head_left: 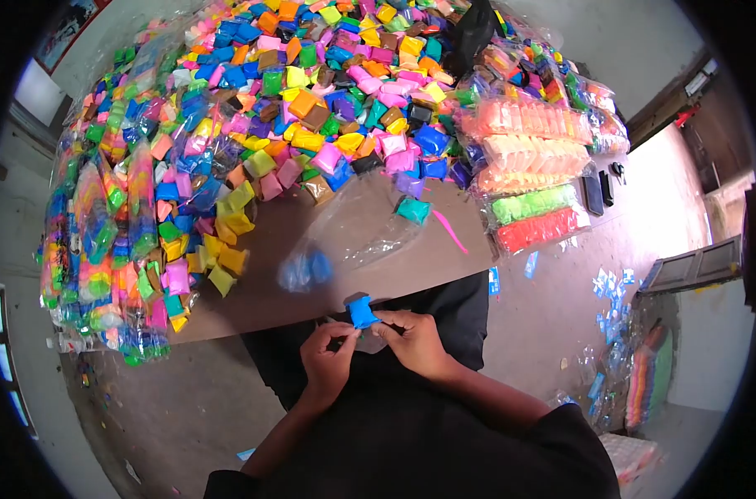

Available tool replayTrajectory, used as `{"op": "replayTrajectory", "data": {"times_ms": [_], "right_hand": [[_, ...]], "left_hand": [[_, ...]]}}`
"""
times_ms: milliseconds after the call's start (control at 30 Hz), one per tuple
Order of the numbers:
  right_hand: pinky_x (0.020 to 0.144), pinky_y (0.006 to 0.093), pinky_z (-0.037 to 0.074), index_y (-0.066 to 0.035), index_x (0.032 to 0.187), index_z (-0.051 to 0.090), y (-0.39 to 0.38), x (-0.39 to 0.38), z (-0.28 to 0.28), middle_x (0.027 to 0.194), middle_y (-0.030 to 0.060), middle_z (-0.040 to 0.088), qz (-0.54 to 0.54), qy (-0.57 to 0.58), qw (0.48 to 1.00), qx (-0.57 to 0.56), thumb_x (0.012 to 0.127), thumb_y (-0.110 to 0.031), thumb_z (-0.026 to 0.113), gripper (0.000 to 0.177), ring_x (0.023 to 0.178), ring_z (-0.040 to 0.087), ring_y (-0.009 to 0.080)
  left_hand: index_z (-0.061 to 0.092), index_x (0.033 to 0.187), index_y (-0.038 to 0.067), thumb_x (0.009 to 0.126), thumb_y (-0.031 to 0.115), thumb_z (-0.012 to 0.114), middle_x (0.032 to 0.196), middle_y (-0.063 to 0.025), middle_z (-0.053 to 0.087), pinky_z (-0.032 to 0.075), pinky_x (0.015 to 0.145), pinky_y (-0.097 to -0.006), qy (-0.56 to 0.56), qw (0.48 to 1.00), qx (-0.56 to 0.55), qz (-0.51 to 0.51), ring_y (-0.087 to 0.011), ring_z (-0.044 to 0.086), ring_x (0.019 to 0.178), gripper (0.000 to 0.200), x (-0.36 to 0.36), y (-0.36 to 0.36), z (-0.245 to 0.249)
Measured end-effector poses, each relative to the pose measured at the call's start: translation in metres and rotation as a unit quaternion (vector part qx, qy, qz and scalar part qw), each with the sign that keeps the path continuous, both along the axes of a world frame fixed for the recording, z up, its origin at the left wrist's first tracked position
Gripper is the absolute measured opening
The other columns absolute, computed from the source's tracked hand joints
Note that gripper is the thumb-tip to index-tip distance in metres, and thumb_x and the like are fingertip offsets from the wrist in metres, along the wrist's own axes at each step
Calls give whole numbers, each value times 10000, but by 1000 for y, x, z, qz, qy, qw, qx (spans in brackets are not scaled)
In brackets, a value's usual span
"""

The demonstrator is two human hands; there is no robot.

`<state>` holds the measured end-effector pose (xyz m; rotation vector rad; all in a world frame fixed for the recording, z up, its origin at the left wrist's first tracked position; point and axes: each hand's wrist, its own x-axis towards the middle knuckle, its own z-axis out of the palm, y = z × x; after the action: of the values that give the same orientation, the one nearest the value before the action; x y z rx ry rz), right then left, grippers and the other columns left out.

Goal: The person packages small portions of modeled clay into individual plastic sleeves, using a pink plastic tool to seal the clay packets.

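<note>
A small blue packet [362,313] is pinched between my two hands, just off the table's near edge. My left hand [328,359] holds its lower left side with closed fingertips. On the right side, my right hand [413,339] grips it between thumb and fingers. Beyond them on the brown table [270,241] lies a clear plastic bag [369,229] with blurred blue packets [306,270] at its near end. A teal packet [413,209] and a pink strip [450,232] are at the bag's right.
A large heap of coloured packets [311,108] covers the table's far part. Filled clear bags [99,241] are piled at the left; bags of peach, green and red packets [540,229] stand at the right. Blue wrappers [615,308] litter the floor at right.
</note>
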<state>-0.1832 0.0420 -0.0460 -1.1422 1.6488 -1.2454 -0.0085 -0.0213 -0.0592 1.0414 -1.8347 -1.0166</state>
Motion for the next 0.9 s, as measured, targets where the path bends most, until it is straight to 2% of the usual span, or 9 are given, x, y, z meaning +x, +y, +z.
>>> {"op": "replayTrajectory", "data": {"times_ms": [67, 133, 267, 433, 600, 667, 767, 800, 900], "right_hand": [[720, 303, 571, 8, 1118, 735, 1, -2, -9, 940, 167, 763, 1, -27, 1000, 8, 905, -46, 733, 220, 812, 728, 151], [738, 268, 569, 24, 1096, 739, 1, -2, -15, 924, 120, 746, 7, -163, 986, 37, 937, -11, 700, 168, 819, 710, 139], [746, 264, 578, 32, 1056, 740, 2, -8, -10, 896, 106, 737, 47, -165, 985, 13, 955, 0, 674, 125, 809, 711, 138], [694, 291, 529, 20, 931, 715, 0, -12, 9, 822, 96, 713, 74, -44, 995, -59, 929, -35, 714, 54, 763, 680, 154], [697, 327, 497, 6, 896, 691, 2, -16, 22, 787, 91, 685, 125, -51, 988, -72, 922, -50, 711, 65, 730, 645, 187], [737, 337, 491, 3, 862, 686, 3, -23, 21, 770, 74, 681, 138, -76, 985, -77, 909, -63, 731, 93, 745, 643, 199], [868, 412, 479, 2, 1080, 659, -6, -53, 37, 1058, 120, 656, 173, 45, 968, -177, 834, -135, 797, 313, 991, 624, 298], [868, 412, 479, 2, 1080, 659, -12, -52, 50, 1058, 120, 656, 172, 44, 968, -177, 834, -135, 797, 313, 991, 624, 298], [992, 469, 480, -60, 1381, 530, -21, -48, 52, 1266, 177, 576, 355, 126, 913, -157, 808, -136, 804, 640, 1126, 603, 369]], "left_hand": [[674, 899, -10, 844, -76, 748, 915, -89, 723, 533, 745, -266, 68, 986, 153, 8, -124, 675, 847, 113, 2, 2, -3], [636, 911, -1, 857, -88, 733, 923, -92, 710, 524, 754, -258, 110, 978, 180, 1, -113, 658, 861, 141, 4, 3, 1], [504, 929, 33, 882, -117, 699, 946, -121, 677, 488, 778, -234, 225, 942, 247, -23, -105, 612, 878, 250, 7, 1, 4], [420, 886, 68, 884, -95, 709, 941, -123, 656, 479, 780, -241, 214, 948, 224, -69, -92, 571, 865, 332, 9, -8, 10], [389, 869, 100, 876, -87, 718, 917, -125, 636, 487, 762, -250, 158, 959, 206, -117, -88, 552, 838, 379, 21, -21, 17], [383, 842, 90, 881, -84, 731, 969, -130, 678, 483, 810, -265, 199, 928, 281, -141, -94, 565, 884, 390, 24, -24, 21], [363, 806, 97, 866, -96, 739, 978, -146, 687, 501, 786, -272, 208, 905, 316, -194, -99, 587, 881, 426, 33, -38, 23], [363, 806, 97, 866, -96, 739, 978, -146, 687, 501, 786, -272, 208, 905, 316, -194, -99, 587, 881, 426, 36, -41, 24], [366, 781, 99, 855, -110, 741, 976, -155, 687, 522, 755, -276, 173, 887, 313, -291, -116, 616, 879, 435, 35, -45, 30]]}}
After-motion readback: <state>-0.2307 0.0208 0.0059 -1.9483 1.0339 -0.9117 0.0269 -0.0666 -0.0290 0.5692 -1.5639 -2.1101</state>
